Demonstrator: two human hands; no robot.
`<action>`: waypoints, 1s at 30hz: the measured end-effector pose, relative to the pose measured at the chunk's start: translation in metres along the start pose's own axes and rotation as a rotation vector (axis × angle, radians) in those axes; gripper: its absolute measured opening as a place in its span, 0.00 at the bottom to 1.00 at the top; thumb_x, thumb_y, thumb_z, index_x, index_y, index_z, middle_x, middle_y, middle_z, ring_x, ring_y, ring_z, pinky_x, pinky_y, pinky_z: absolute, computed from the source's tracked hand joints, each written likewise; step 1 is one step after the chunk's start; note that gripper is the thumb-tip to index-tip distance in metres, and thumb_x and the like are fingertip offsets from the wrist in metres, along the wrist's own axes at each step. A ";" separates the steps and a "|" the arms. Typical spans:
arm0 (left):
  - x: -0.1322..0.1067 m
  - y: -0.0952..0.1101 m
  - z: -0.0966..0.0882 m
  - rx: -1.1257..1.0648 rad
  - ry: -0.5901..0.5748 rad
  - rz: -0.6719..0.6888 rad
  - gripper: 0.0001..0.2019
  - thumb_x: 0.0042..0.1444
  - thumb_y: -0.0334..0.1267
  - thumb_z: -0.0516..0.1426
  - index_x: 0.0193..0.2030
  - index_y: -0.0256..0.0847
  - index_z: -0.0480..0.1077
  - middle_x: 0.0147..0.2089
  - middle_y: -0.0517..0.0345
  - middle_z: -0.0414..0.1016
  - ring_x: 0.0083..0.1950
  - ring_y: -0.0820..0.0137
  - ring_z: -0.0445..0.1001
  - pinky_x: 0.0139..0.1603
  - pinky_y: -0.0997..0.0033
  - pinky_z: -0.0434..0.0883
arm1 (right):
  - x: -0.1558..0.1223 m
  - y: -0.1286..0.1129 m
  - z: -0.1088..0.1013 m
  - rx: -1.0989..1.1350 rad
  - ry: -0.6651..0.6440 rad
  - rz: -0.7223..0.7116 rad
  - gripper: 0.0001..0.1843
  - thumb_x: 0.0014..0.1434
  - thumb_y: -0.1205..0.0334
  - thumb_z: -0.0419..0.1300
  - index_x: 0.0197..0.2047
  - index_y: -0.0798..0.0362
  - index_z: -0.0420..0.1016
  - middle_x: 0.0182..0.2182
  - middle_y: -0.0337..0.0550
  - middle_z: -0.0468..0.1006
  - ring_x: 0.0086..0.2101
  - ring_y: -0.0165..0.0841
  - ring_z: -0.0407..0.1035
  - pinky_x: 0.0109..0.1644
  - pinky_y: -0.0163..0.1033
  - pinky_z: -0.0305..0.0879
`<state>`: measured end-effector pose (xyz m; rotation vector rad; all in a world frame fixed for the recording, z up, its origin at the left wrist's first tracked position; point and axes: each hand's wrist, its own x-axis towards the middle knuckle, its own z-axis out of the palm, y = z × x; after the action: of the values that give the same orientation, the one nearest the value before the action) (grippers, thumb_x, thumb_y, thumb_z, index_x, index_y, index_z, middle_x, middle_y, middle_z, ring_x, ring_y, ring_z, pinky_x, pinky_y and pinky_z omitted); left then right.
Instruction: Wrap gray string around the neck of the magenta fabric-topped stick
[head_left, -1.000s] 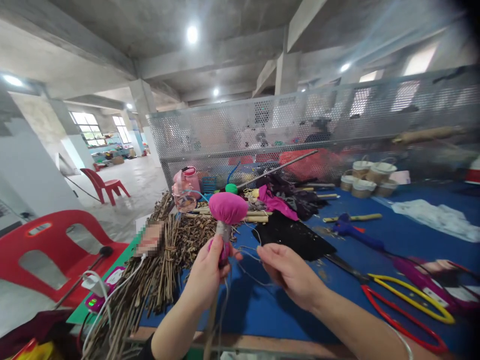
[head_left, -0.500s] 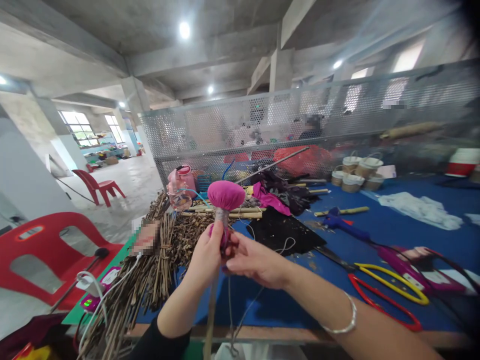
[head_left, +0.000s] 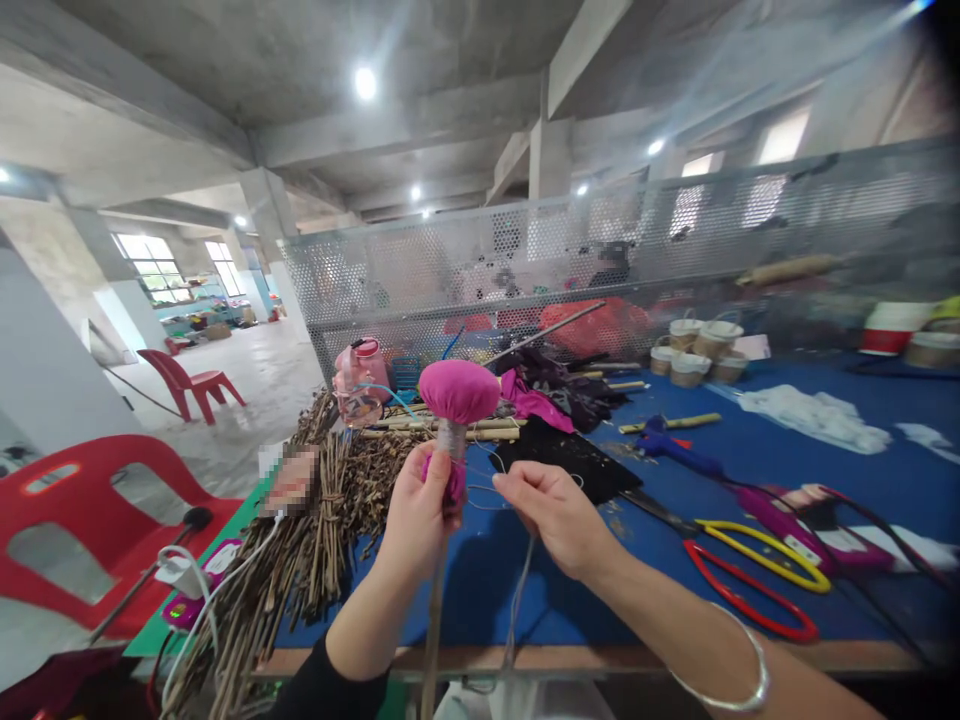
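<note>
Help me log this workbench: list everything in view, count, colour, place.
Padded stick: 1, pink head, front centre
Thread: uncounted, pale, front centre
Table: 1, blue top, foreground
Dried stalks: many, brown, table's left
Scissors: 1, red and yellow handles, table's right
Flat cloth: 1, black, centre table
Small buckets: at least five, brownish, back right
Jug: 1, pink, back left
Other clutter: uncounted, mixed, table's back
Perforated screen: 1, grey, behind table
Chairs: 2, red, left floor
Ceiling lights: several, white, overhead
Bangle: 1, silver, lower right
Left hand: 1, bare, around stick
Right hand: 1, bare, pinching thread
</note>
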<state>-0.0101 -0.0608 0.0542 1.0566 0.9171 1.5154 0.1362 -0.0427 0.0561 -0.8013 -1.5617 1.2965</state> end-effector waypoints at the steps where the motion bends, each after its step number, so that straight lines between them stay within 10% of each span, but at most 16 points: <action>1: 0.000 -0.001 -0.001 -0.036 -0.007 0.009 0.18 0.51 0.54 0.55 0.30 0.41 0.56 0.18 0.70 0.55 0.16 0.81 0.53 0.13 0.83 0.52 | 0.005 0.001 -0.003 -0.031 -0.005 -0.027 0.24 0.52 0.46 0.58 0.17 0.54 0.56 0.13 0.30 0.52 0.17 0.21 0.44 0.20 0.33 0.40; 10: 0.038 -0.002 0.007 -0.299 -0.275 -0.379 0.23 0.49 0.58 0.55 0.28 0.36 0.60 0.19 0.66 0.60 0.12 0.87 0.47 0.09 0.86 0.45 | 0.081 0.027 -0.036 0.103 -0.248 -0.171 0.22 0.45 0.51 0.65 0.17 0.56 0.60 0.12 0.29 0.53 0.15 0.20 0.44 0.19 0.32 0.37; 19: 0.070 -0.059 -0.008 -0.550 -0.366 -0.814 0.15 0.61 0.39 0.46 0.27 0.34 0.63 0.14 0.71 0.47 0.10 0.86 0.43 0.11 0.87 0.41 | 0.091 0.070 -0.049 0.276 -0.404 0.100 0.24 0.44 0.50 0.66 0.38 0.58 0.67 0.17 0.32 0.67 0.12 0.18 0.45 0.15 0.30 0.36; 24: 0.068 -0.056 -0.007 -0.070 -0.001 -0.649 0.25 0.57 0.57 0.42 0.32 0.35 0.65 0.20 0.57 0.67 0.15 0.76 0.64 0.15 0.79 0.60 | 0.090 0.074 -0.037 0.199 -0.317 0.151 0.20 0.46 0.50 0.64 0.33 0.57 0.66 0.10 0.25 0.54 0.11 0.18 0.40 0.14 0.31 0.32; 30: 0.059 -0.051 -0.010 0.285 -0.044 -0.461 0.28 0.52 0.63 0.45 0.40 0.37 0.64 0.26 0.57 0.70 0.17 0.77 0.63 0.17 0.77 0.59 | 0.085 0.067 -0.021 0.123 -0.246 0.174 0.19 0.44 0.49 0.64 0.25 0.56 0.64 0.12 0.29 0.56 0.13 0.21 0.48 0.17 0.32 0.41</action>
<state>-0.0092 0.0056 0.0131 0.9859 1.2721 0.9958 0.1202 0.0568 0.0122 -0.7337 -1.6114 1.6534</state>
